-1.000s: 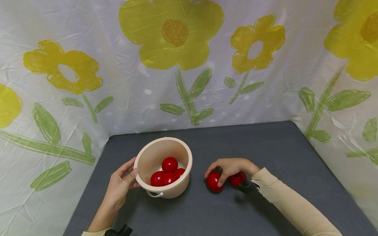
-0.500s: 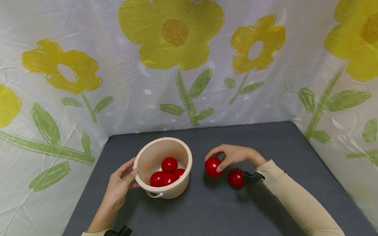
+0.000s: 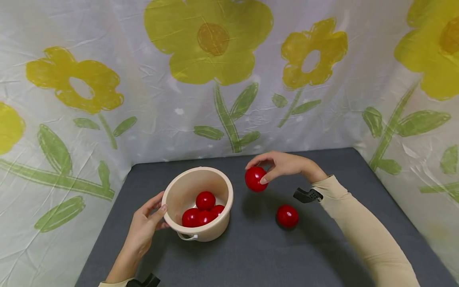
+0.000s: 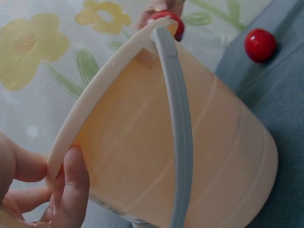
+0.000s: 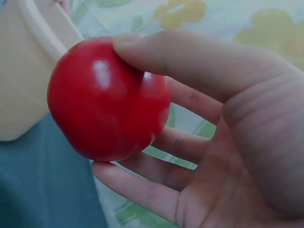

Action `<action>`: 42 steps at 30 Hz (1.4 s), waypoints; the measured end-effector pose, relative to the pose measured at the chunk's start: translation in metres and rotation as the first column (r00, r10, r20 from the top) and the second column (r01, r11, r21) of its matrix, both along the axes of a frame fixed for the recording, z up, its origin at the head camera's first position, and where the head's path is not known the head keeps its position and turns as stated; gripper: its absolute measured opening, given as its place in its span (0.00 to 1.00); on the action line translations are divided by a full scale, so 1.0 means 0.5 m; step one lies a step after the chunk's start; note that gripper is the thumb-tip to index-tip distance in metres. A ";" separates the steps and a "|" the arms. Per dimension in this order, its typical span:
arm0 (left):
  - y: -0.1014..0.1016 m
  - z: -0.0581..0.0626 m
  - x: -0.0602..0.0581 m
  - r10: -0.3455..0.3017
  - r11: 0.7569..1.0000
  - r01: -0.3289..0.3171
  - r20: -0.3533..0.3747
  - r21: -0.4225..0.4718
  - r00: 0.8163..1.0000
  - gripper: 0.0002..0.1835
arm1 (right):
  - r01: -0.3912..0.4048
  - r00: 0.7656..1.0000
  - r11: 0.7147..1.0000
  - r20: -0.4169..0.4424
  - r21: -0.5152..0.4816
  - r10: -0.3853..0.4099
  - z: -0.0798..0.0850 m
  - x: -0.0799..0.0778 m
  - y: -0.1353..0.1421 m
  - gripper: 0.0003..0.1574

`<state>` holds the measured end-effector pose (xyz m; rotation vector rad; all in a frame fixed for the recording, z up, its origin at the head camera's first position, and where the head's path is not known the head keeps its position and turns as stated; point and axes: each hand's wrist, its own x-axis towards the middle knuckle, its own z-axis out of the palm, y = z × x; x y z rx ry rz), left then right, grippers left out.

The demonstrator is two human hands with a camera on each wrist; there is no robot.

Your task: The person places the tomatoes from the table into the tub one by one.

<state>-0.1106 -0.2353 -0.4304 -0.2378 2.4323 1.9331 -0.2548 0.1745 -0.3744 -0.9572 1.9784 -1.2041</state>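
Observation:
My left hand (image 3: 143,223) grips the rim of a cream plastic bucket (image 3: 218,229) at its left side; in the left wrist view the thumb and fingers (image 4: 76,175) pinch the rim. Inside the bucket lie several shiny red round fruits (image 3: 206,200). Right of the bucket, my right hand (image 3: 283,164) holds another red round fruit (image 3: 255,179) above the table. The right wrist view shows the thumb on one side of this fruit (image 5: 104,99) and fingers on the other; apple or tomato, I cannot tell. One more red fruit (image 3: 287,216) sits on the table below the right hand.
A dark grey cloth covers the table (image 3: 251,259). The bucket's pale handle (image 4: 178,123) hangs down its near side. A white curtain (image 3: 157,119) with yellow flowers stands behind and at both sides. Each wrist carries a black mount (image 3: 308,195).
My right hand has lifted the red fruit off the table, raising it up and away from me. The other loose fruit is now uncovered. Left hand and bucket stay put.

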 end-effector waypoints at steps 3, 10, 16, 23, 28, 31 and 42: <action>0.000 0.000 0.000 0.002 1.000 -0.002 0.003 -0.001 1.000 0.27 | -0.001 1.000 1.000 -0.009 -0.004 0.001 0.019 -0.010 -0.013 0.33; -0.001 -0.002 0.000 0.001 1.000 -0.001 0.000 0.011 1.000 0.27 | -0.038 0.997 0.999 -0.064 -0.004 0.037 0.050 -0.027 -0.059 0.33; -0.002 -0.002 0.002 -0.004 1.000 0.004 -0.003 0.015 1.000 0.28 | -0.118 0.988 0.993 -0.106 -0.014 0.116 0.074 -0.039 -0.110 0.32; -0.002 -0.003 0.001 -0.004 1.000 0.004 -0.002 0.011 1.000 0.27 | -0.178 0.970 0.984 -0.170 0.003 0.176 0.082 -0.055 -0.174 0.32; -0.001 -0.003 0.000 -0.007 1.000 0.008 -0.002 0.013 1.000 0.27 | -0.231 0.958 0.973 -0.172 -0.003 0.227 0.083 -0.061 -0.218 0.31; -0.001 -0.004 -0.001 -0.006 1.000 0.006 -0.002 0.011 1.000 0.27 | -0.255 0.955 0.967 -0.157 -0.010 0.250 0.076 -0.065 -0.244 0.32; -0.002 -0.002 0.000 -0.004 1.000 0.004 0.007 0.013 1.000 0.27 | -0.299 0.945 0.954 -0.138 0.006 0.297 0.042 -0.068 -0.324 0.34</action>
